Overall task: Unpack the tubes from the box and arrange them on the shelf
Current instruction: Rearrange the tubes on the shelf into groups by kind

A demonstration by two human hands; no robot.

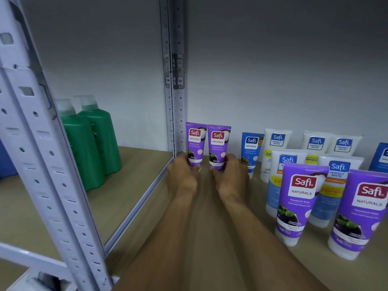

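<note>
Two purple Safi Naturals tubes stand upright side by side at the back of the wooden shelf (210, 238), against the wall. My left hand (182, 175) grips the base of the left purple tube (195, 141). My right hand (231, 175) grips the base of the right purple tube (218, 143). Both tubes stand cap down, touching each other. The box is not in view.
Right of my hands stand a blue Safi tube (251, 148), several white Perfect White tubes (275, 148) and two more purple tubes (298, 202) near the front. A white metal upright (174, 80) divides the shelves. Two green bottles (92, 143) stand on the left shelf.
</note>
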